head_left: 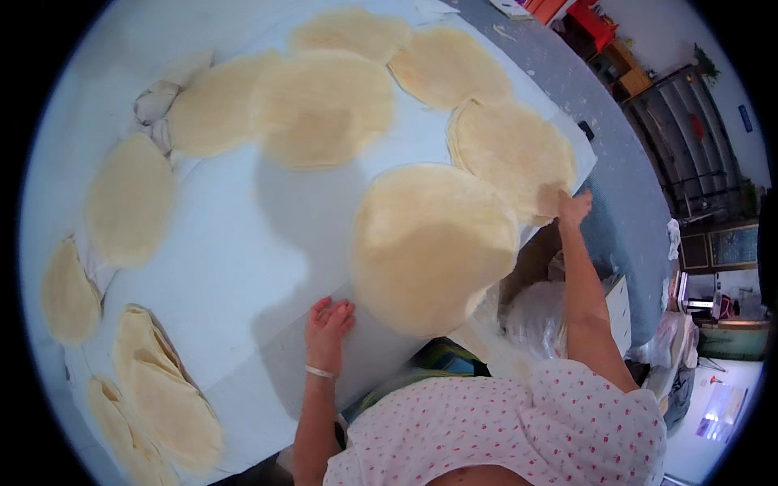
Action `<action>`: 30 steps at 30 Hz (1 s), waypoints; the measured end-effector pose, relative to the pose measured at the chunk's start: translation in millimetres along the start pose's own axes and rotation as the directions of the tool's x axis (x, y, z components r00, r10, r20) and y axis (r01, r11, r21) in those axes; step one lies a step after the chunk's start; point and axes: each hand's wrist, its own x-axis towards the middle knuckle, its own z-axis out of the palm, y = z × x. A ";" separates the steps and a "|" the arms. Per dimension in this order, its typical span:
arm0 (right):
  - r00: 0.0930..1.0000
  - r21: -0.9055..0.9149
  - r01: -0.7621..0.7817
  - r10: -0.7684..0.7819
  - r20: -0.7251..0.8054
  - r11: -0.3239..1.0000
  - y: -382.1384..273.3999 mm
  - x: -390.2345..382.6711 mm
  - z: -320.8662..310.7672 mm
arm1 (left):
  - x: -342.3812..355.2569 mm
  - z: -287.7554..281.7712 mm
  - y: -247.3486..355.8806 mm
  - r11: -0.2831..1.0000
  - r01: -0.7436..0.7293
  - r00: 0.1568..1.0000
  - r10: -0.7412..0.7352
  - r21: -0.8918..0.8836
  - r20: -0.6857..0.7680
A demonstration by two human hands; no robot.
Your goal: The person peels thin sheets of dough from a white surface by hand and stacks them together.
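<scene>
A large round, pale yellow dough sheet [433, 251] lies at the near edge of the white-covered table [235, 251], overlapping the edge. My left hand [328, 324] hovers over or rests on the table just left of it, fingers loosely curled and apart, holding nothing. Farther right, my right hand [574, 208] is at the rim of a stack of similar dough sheets [515, 158]. Its fingers appear closed on that rim, though the fingertips are partly hidden. My shadow falls across the table and the nearest sheet.
More round sheets [324, 105] lie across the far side and left. Folded sheets [166, 389] sit at the near left, and crumpled pale cloth [156, 105] at the far left. Clear plastic bags [535, 320] are below the table's edge. A dark shelving rack [689, 138] stands at right.
</scene>
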 end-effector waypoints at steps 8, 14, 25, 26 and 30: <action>0.538 0.434 -0.833 0.317 0.781 0.344 25.5 31.4 -8.6 | 37.1 61.6 -18.1 0.922 -0.035 0.999 0.037 0.386 0.002; 0.701 0.581 -0.690 0.196 0.686 0.432 8.7 18.1 12.2 | 0.5 100.9 -9.2 0.950 -0.299 0.954 0.298 0.093 0.028; 0.850 0.492 0.326 -0.478 0.221 0.807 -177.0 59.8 -102.8 | -246.0 -113.5 225.5 0.218 -0.490 0.288 0.954 0.844 -0.079; 0.811 0.439 0.420 -0.546 0.213 0.794 -219.2 36.6 -120.9 | -269.5 -119.9 237.4 0.168 -0.331 0.287 0.955 0.928 -0.070; 0.458 0.606 0.571 -0.827 0.325 0.554 -358.9 6.2 -120.8 | -262.6 -197.5 211.8 -0.121 0.178 0.195 0.977 0.977 0.085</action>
